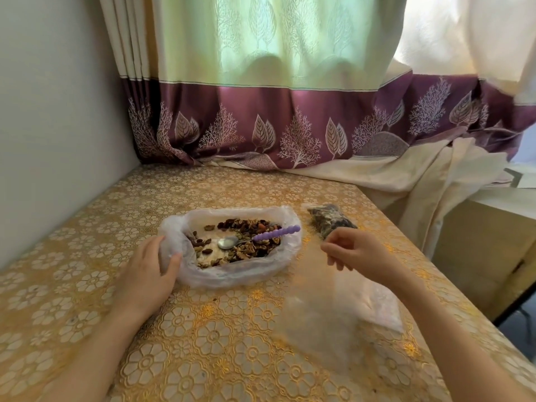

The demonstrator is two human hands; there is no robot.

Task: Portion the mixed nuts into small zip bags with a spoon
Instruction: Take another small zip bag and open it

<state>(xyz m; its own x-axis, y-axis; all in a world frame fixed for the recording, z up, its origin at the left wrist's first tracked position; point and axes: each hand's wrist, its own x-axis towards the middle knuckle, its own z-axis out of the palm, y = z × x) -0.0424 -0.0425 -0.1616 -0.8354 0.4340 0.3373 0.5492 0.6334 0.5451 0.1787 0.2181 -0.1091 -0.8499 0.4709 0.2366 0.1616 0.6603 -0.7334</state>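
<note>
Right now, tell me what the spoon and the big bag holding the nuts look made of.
Spoon: shiny bowl, likely polished metal; matte lilac beaded handle, probably silicone or plastic. Big bag: thin translucent plastic film, judging by its crinkled, rolled-down rim.

No readable txt, labels or nos. anywhere.
</note>
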